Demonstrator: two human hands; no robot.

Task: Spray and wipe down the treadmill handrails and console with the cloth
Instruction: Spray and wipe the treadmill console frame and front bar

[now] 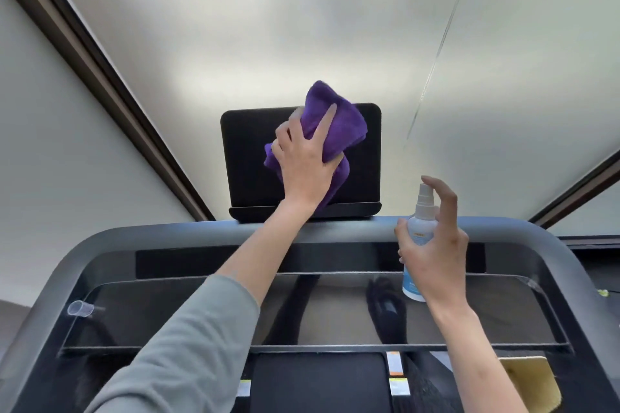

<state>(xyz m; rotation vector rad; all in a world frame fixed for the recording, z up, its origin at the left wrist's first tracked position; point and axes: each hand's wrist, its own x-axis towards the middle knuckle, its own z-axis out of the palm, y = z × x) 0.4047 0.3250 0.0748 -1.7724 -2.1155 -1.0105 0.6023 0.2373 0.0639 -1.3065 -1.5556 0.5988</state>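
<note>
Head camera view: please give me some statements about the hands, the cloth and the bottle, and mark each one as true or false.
1. The left hand presses a purple cloth against the black console screen. True.
2. The right hand holds a white spray bottle upright. True.
3. The cloth is yellow. False: it is purple.
4. The spray bottle stands on the treadmill's glass shelf. False: the right hand holds it in the air.
5. The left arm wears a grey sleeve. True.
6. The cloth is wiping the grey handrail. False: it is on the screen.
</note>
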